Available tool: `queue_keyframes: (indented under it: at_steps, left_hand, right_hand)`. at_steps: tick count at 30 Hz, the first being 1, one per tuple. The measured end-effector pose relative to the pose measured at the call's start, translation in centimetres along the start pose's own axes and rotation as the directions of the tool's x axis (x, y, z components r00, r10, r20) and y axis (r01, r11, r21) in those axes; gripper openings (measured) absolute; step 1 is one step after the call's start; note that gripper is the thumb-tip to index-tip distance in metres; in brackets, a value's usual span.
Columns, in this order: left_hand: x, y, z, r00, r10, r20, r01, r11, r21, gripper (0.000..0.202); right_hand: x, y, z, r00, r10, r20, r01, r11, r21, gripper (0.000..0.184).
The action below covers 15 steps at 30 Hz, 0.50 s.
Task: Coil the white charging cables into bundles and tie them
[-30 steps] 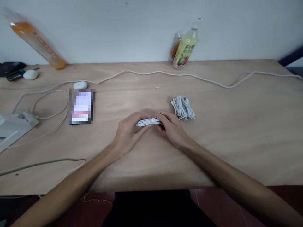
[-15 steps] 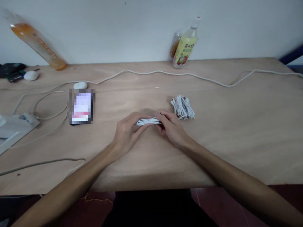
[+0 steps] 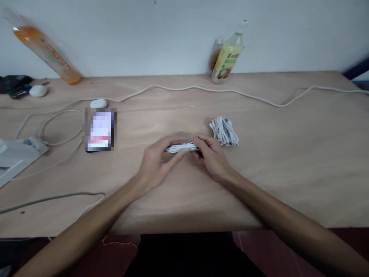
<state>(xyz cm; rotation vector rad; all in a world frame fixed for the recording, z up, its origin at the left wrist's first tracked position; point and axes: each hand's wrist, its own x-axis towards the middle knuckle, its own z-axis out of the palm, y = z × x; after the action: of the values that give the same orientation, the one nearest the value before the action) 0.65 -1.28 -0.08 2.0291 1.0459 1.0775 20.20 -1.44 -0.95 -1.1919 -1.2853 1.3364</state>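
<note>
A folded bundle of white cable (image 3: 182,147) is held level between my two hands, over the front middle of the table. My left hand (image 3: 157,159) has its thumb and fingers closed around the bundle's left end. The right end is pinched between the thumb and fingers of my right hand (image 3: 210,156), which hide that tip. Just beyond my right hand lies a pile of similar white cables (image 3: 224,131), folded, with their plugs showing.
A long white cord (image 3: 184,89) crosses the table (image 3: 288,154). A phone with a blurred screen (image 3: 100,130) and a white case (image 3: 98,103) lie left. An orange bottle (image 3: 47,54) and a yellow drink bottle (image 3: 227,55) stand by the wall. A white power strip (image 3: 25,159) sits far left.
Both hands keep hold of the cable bundle and have shifted only slightly. My left thumb has slid a little to the right along it. The view has moved very slightly.
</note>
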Motion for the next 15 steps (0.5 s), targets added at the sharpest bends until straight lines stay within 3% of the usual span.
queue_keyframes:
  at_steps: [6,15]
  left_hand:
    - [0.29,0.28,-0.27,0.993,-0.087,0.076,0.086,0.996,0.018,0.022]
    - [-0.14,0.37,-0.17,0.997,-0.035,0.067,0.036,0.999,-0.021,0.018]
  right_hand:
    - [-0.10,-0.21,0.06,0.994,-0.084,-0.062,0.084,0.996,-0.009,0.044]
    - [-0.66,-0.49,0.35,0.974,-0.201,-0.101,0.183,0.969,-0.165,0.047]
